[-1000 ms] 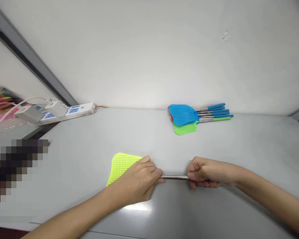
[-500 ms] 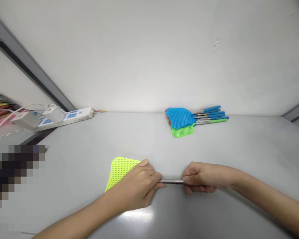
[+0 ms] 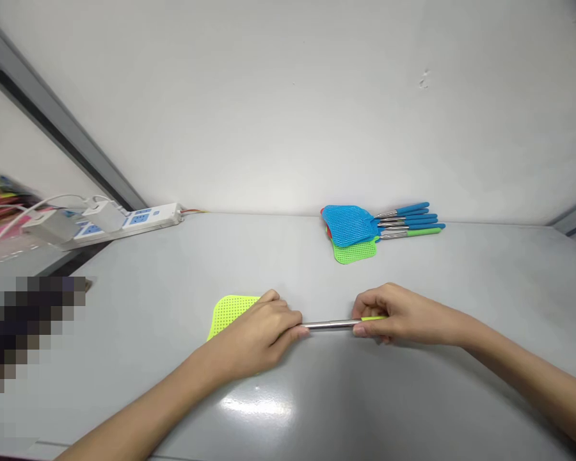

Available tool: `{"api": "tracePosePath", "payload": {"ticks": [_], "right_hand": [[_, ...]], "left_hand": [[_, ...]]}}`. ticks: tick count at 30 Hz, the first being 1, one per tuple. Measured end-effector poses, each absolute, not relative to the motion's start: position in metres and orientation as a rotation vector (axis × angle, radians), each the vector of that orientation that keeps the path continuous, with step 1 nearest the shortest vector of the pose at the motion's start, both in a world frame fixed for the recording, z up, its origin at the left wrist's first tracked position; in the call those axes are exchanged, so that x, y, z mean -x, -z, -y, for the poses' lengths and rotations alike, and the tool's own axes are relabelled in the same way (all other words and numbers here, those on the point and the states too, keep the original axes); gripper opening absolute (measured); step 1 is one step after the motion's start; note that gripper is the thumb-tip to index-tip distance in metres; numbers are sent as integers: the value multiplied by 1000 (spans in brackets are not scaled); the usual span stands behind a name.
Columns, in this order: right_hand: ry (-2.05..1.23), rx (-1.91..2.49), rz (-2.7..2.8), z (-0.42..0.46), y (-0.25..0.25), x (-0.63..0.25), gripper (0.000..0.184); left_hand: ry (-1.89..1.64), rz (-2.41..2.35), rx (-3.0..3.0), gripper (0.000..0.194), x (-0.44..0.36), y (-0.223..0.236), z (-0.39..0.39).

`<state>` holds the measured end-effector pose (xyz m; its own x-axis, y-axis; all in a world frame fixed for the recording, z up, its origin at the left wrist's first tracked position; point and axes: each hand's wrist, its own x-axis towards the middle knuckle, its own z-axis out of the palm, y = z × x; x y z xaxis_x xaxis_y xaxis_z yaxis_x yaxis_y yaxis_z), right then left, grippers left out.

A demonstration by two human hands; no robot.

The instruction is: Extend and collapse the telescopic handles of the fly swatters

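A yellow-green fly swatter [image 3: 229, 315] with a perforated head and a silver telescopic shaft lies across the front of the table, held in both hands. My left hand [image 3: 269, 330] is closed round it where head and shaft meet, hiding part of the head. On the other end, my right hand [image 3: 384, 314] grips the shaft by its yellow-green handle between thumb and fingers. Bare metal shows between the two hands. Farther back lies a pile of fly swatters [image 3: 349, 225], several with blue handles and one green, with a bit of red underneath.
A white power strip [image 3: 156, 218] with plugged-in chargers and cables stands at the table's left edge. Colourful packaged items [image 3: 4, 214] lie beyond it, blurred. A white wall rises behind the grey table [image 3: 413, 397]. A pixelated dark patch covers the lower left.
Both hands and the swatter sit slightly higher in view. My right hand's grip has changed, so the yellow-green handle now shows between its fingers. Slightly more shaft is visible.
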<state>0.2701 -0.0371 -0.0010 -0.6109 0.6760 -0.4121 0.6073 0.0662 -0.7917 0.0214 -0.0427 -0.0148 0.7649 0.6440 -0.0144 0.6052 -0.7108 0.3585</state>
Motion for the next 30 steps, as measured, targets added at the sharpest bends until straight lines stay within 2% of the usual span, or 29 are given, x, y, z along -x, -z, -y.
{"api": "tracePosePath", "payload": {"ticks": [5,18,21,26,30], "right_hand": [[-1344,1383,2327,45,6,-263,22],[-1433,1485,2323,62,5,-259,13],[-1650,1498,2241,63,4,-257,13],[-2272,1555,1748,62,7,-253,10],[-2633,1387,1438,58,13,-254,9]], "left_hand": [[-134,-975,-2632,33,-20,18,44],[-132,-923,-2860,30,-28,25,62],[-174,-879,-2882,28,-28,26,65],[-238,-823,-2956,27,-30,25,68],[-247,-812,-2976,28,-33,26,70]]}}
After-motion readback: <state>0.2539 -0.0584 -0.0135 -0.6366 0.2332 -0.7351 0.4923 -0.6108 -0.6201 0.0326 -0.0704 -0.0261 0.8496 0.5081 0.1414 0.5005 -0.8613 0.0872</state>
